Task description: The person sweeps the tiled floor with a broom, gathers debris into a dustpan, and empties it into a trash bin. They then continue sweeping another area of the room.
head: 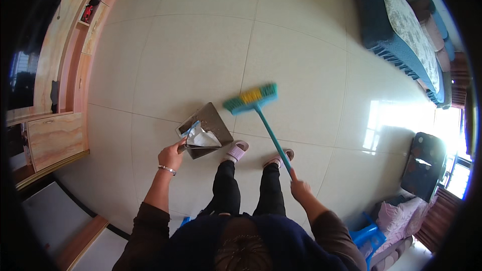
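My left hand (172,156) grips the handle of a grey dustpan (216,120), just in front of my left foot. Crumpled white paper (203,137) and fine debris lie inside the pan. In my right hand (301,189) is the turquoise handle of a broom (272,131). The broom's head (250,98), with green and yellow bristles, is a little blurred and sits beyond the dustpan, to its right and apart from it. Whether the bristles touch the floor I cannot tell.
Pale tiles (196,56) cover the floor. A wood-patterned cabinet (56,137) lines the left side. At the upper right stands a sofa (395,45) with a blue cover. A dark padded seat (425,165) and a blue plastic chair (369,235) are at the right. Pink slippers (238,151) are on my feet.
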`<state>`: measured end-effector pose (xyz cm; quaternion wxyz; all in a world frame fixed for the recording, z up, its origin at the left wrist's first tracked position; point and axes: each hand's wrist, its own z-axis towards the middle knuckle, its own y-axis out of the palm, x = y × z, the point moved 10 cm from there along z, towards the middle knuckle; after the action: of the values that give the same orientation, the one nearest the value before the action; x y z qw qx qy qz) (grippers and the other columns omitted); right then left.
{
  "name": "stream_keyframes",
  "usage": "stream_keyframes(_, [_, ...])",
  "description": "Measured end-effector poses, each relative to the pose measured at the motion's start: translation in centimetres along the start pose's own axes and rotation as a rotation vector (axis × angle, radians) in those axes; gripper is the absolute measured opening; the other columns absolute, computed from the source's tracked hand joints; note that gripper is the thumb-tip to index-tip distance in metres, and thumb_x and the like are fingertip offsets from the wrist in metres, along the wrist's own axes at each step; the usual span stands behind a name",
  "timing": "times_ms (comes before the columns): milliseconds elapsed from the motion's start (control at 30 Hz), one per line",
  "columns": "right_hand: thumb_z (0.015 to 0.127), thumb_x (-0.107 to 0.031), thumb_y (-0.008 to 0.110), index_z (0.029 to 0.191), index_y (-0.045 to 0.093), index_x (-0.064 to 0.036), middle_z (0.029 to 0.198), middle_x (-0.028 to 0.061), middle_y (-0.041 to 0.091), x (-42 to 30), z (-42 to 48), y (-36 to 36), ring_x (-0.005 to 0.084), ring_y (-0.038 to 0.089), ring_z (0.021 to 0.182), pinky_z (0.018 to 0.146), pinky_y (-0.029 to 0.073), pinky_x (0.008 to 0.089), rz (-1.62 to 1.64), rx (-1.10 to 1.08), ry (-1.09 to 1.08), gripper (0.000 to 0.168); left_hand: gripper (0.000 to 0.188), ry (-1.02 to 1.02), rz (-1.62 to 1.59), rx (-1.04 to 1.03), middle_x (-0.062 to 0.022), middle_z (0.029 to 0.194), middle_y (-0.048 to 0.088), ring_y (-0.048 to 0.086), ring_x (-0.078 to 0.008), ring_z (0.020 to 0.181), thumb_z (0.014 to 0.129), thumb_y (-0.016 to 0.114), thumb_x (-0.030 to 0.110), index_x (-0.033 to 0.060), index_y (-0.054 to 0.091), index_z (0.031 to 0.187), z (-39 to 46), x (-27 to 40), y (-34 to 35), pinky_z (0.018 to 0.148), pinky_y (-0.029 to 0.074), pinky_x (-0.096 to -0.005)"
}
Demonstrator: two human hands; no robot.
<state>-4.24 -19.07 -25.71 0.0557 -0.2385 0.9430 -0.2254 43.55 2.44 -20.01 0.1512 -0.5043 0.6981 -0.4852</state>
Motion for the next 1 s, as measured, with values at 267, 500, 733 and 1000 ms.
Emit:
stream_keyframes(267, [0.090, -0.028, 0.044, 0.140, 0.021, -0.025, 0.089, 0.0277, 0.060, 1.5, -8.4, -5.4, 0.0461, 0.057, 0.086, 0.074, 0.045, 0.0515, 0.263, 0.165, 0.063, 0.055, 0.039, 0.110, 0.010, -0.039, -0.0075, 0.083, 0.066, 0.062, -0.0304, 0.075, 0.078, 0.063, 0.029, 0.0368, 0.056, 0.116, -0.7, -0.5, 0.1, 0.062, 0.050, -0.0405])
stream_keyframes(500, [0.089, -0.024, 0.043, 0.142, 0.016, -0.021, 0.087, 0.0257, 0.061, -2.4, -1.3, -1.0, 0.0424, 0.060, 0.081, 0.069, 0.047, 0.0510, 0.289, 0.290, 0.122, 0.059, 0.043, 0.225, 0.217, -0.099, -0.0017, 0.090, 0.066, 0.062, -0.0276, 0.076, 0.078, 0.064, 0.031, 0.0412, 0.053, 0.118, -2.0, 3.3, 0.3, 0.063, 0.050, -0.0379])
stream_keyframes(733, [0.085, -0.016, 0.046, 0.143, 0.012, -0.020, 0.084, 0.0283, 0.060, 0.3, -12.9, 17.3, 0.0412, 0.061, 0.075, 0.067, 0.047, 0.0512, 0.456, 0.111, 0.127, 0.067, 0.036, 0.406, 0.331, -0.130, -0.0082, 0.084, 0.065, 0.062, -0.0288, 0.075, 0.080, 0.059, 0.025, 0.0389, 0.057, 0.114, -3.8, 7.5, 1.6, 0.062, 0.049, -0.0394])
stream_keyframes(1000, [0.085, -0.009, 0.050, 0.143, 0.013, -0.024, 0.057, 0.0007, 0.040, -1.6, -16.8, 11.5, 0.0120, 0.041, 0.041, 0.036, 0.037, 0.0306, 1.260, 0.136, 0.254, 0.071, 0.050, 0.431, 0.472, -0.203, -0.0104, 0.082, 0.064, 0.062, -0.0290, 0.074, 0.079, 0.054, 0.012, 0.0429, 0.053, 0.118, -2.1, 4.8, 7.0, 0.061, 0.048, -0.0398])
